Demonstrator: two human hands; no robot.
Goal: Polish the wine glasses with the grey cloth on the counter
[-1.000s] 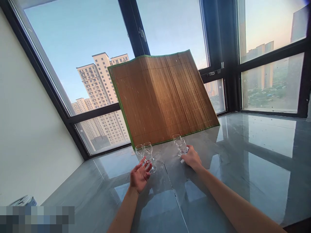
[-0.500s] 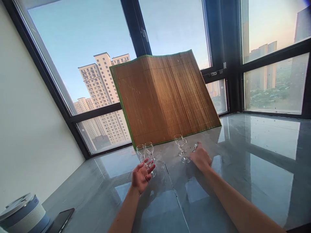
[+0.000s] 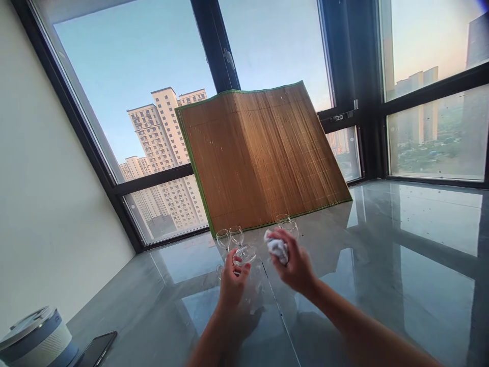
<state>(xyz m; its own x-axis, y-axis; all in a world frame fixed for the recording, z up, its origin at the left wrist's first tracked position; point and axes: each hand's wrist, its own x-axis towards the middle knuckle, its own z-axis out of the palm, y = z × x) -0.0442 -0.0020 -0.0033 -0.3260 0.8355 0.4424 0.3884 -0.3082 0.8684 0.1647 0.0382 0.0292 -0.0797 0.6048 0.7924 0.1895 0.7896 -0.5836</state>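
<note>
My left hand [image 3: 233,283] is closed round a small clear stemmed glass [image 3: 245,253], which is tipped over on its side above the floor tiles. In my right hand [image 3: 297,267] a crumpled white cloth [image 3: 278,251] is bunched between thumb and fingers, a short gap to the right of that glass. Just behind my left hand stand two upright stemmed glasses, one on the left [image 3: 222,239] and one beside it [image 3: 236,235]. Another pair, a rear glass [image 3: 283,219] and a nearer glass [image 3: 291,229], is partly hidden behind my right hand.
A bamboo mat [image 3: 263,158] with green edging leans against the windows behind the glasses. At the lower left are a lidded blue-and-white cup [image 3: 38,336] and a dark phone [image 3: 95,349]. The glossy grey surface [image 3: 160,300] meets a white wall [image 3: 46,204] on the left.
My left hand has lifted the glass and tipped it over, shifting slightly right. My right hand has swung left toward it, bringing the white cloth into fuller view.
</note>
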